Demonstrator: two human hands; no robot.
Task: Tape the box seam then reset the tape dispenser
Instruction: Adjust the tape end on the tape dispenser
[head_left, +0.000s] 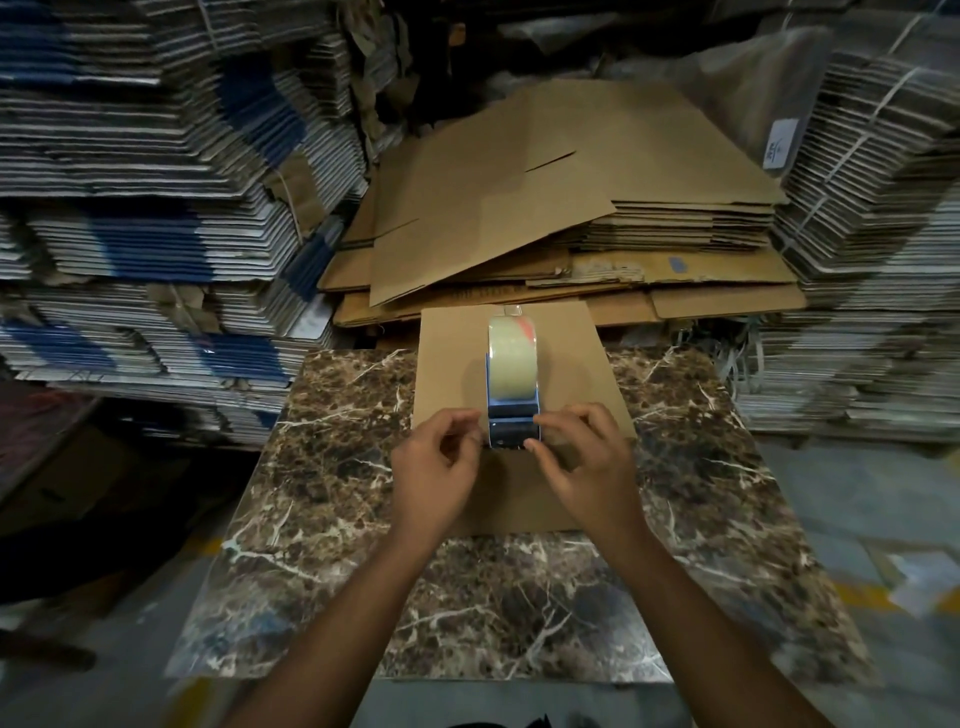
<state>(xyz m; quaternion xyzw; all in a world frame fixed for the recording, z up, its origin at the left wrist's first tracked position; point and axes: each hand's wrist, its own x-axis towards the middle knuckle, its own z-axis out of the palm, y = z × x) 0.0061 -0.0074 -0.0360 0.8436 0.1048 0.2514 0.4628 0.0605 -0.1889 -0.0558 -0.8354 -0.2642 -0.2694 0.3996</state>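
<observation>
The tape dispenser (511, 387) stands on the flat brown cardboard box (566, 358), along its middle, and the box lies on the marble-patterned surface (701, 499). Both hands work at the near end of the dispenser: the left hand (439, 473) has thumb and forefinger pinched together at the left edge of the shiny metal plate, and the right hand (584, 467) has its fingertips touching the right edge, the other fingers loosely curled. Neither hand grips the body of the dispenser. Whether a tape end lies between the fingers cannot be told — clear tape would hardly show here.

As a judgement, this looks like the tape end being found or freed at the blade, either to begin the seam or to set the dispenser back in order; no taped seam is visible on the box.

The next move probably calls for a steady pull on the tape end with the dispenser kept square to the box.

The roll is pale, translucent and nearly full — its frame blue, with a reddish patch at the top.
</observation>
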